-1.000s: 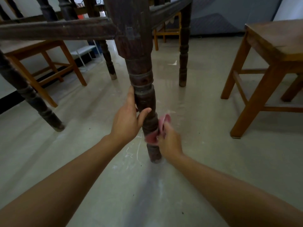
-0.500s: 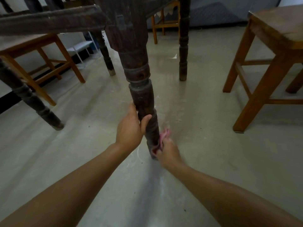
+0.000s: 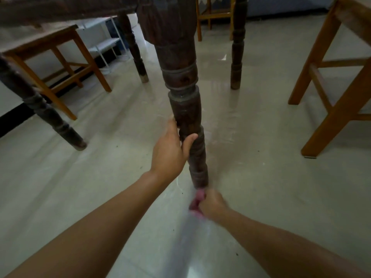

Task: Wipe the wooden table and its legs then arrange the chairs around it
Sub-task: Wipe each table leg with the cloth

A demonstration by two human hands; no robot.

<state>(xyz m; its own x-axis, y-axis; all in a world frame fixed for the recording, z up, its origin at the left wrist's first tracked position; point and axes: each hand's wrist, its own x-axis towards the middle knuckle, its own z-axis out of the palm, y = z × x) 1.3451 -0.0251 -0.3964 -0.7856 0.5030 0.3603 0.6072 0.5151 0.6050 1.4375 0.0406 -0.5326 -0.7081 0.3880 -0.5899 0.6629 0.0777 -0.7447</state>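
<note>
Pink cloth (image 3: 197, 199) is bunched in the right grip (image 3: 211, 205), whose fingers curl round it. It sits low on the pale floor (image 3: 271, 197) right at the foot of the dark turned bench leg (image 3: 186, 109); blur hides whether they touch. Higher on that leg the left grip (image 3: 170, 151) is clamped round the wood, thumb across the front. Beyond stand the other bench legs (image 3: 237, 47), with a light wooden chair at left (image 3: 40, 40), another at right (image 3: 339, 109), and a third far behind (image 3: 212, 16).

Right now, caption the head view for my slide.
Left hand grips the dark table leg; right hand holds a pink cloth at its foot.
</note>
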